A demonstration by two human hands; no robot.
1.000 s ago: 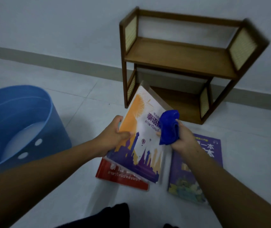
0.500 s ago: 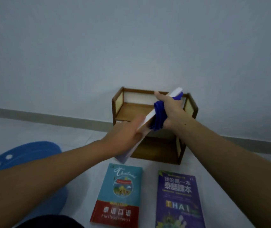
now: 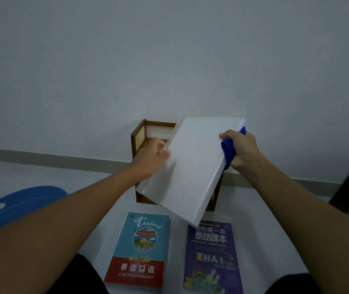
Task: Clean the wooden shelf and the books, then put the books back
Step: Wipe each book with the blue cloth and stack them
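Since half a second ago, the thin white-backed paperback book [image 3: 192, 168] is turning from edge-on to broadside — its plain pale cover is now facing the camera, tilted, held up in the air in front of the small dark-brown wooden shelf [image 3: 138, 134] that is standing against the wall. The left hand [image 3: 151, 159] is gripping the book's left edge, fingers hidden behind the cover. The right hand [image 3: 242, 150] is pinching the right edge while clutching a bunched royal-blue cleaning cloth [image 3: 228, 150] against it. Two more books are lying flat on the pale tiled floor [image 3: 42, 175] just below: a teal-and-red paperback [image 3: 140, 249] on the left and a purple paperback [image 3: 211, 257] beside it, apart from each other. A rounded blue plastic basin [image 3: 18, 204] is sitting at the far left.

The held book is probably light but bendy, with a glossy cover that could be slipping under a damp cloth — bracing it near the spine with the left hand while wiping seems safest.
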